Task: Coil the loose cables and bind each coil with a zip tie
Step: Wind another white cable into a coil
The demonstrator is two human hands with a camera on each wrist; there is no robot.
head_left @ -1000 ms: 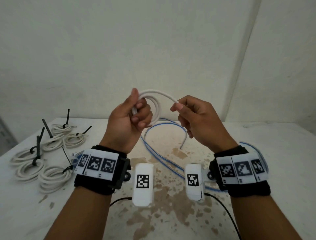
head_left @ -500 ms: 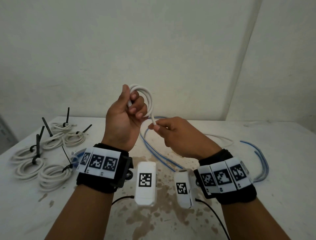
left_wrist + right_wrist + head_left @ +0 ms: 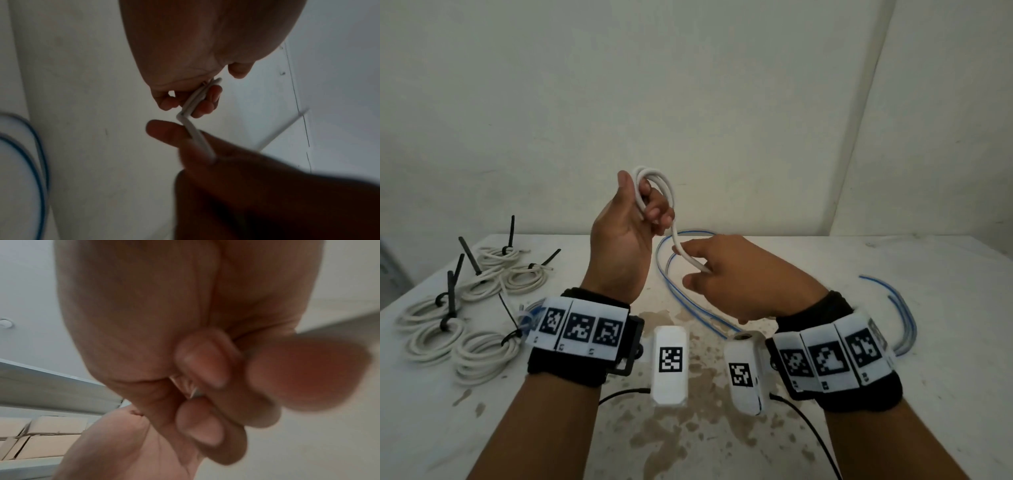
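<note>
Above the stained white counter (image 3: 722,428), the left hand (image 3: 625,236) is raised with its grip clamped on a small coil of white cable (image 3: 654,185): the thumb stands behind the loops and the curled fingers (image 3: 657,212) close over them from the front. From the bottom of that coil a short free tail runs down and to the right into the right hand (image 3: 739,277), whose grip is pinched together on the tail near its end, between thumb and forefinger. The left wrist view shows the same strand (image 3: 197,134) bending sharply just below the left fingers before it passes into the right hand's pinch; the right wrist view is blurred and shows little beyond curled fingers (image 3: 205,423). On the counter's far left lie several finished coils (image 3: 479,353) of white cable, each bound with a black zip tie (image 3: 452,294) whose tail sticks upward. Loose blue cables (image 3: 688,308) curve across the counter behind the hands, and more blue cable (image 3: 904,318) lies near the right wrist. Both wrists wear black bands with printed marker tags (image 3: 582,329).
</note>
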